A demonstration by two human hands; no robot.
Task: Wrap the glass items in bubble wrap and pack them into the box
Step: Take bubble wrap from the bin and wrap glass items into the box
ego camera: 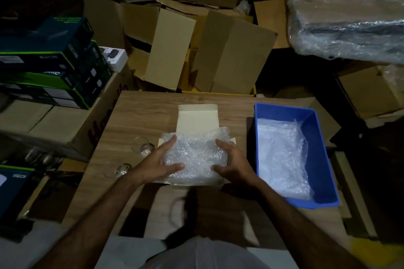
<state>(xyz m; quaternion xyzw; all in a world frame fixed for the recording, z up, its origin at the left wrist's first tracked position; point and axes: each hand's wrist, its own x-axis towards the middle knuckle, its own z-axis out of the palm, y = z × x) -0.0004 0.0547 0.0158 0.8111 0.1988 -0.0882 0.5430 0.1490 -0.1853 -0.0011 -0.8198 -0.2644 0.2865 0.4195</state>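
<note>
— Where were the hands?

— Both were on the bubble wrap bundle (194,155); the left hand (160,162) cupped its left side, fingers reaching up the far edge and thumb curled across the near face; the right hand (232,162) gripped the right side the same way, thumb pressed in low.

— And the bundle itself?

— It lay in the open small box (197,120), over the box's middle; its long axis ran left to right, across the person's body; the pale lid flap stood open at the far side, pointing away from the person; what was inside the wrap could not be told.

— Anything beside it?

— Two glasses (143,145) lay on their sides just left of the box, bare; the nearer one (119,169) sat close to the left wrist; on the right, apart from the box, a blue tub (314,120) held loose sheets of wrap (282,155).

— The surface?

— A wooden table (140,111), grain running left to right; the room was dim; empty cardboard cartons (229,50) were heaped beyond the far edge; dark boxes with green edges (50,61) were stacked at the left; something large wrapped in plastic (349,17) lay at the upper right.
</note>
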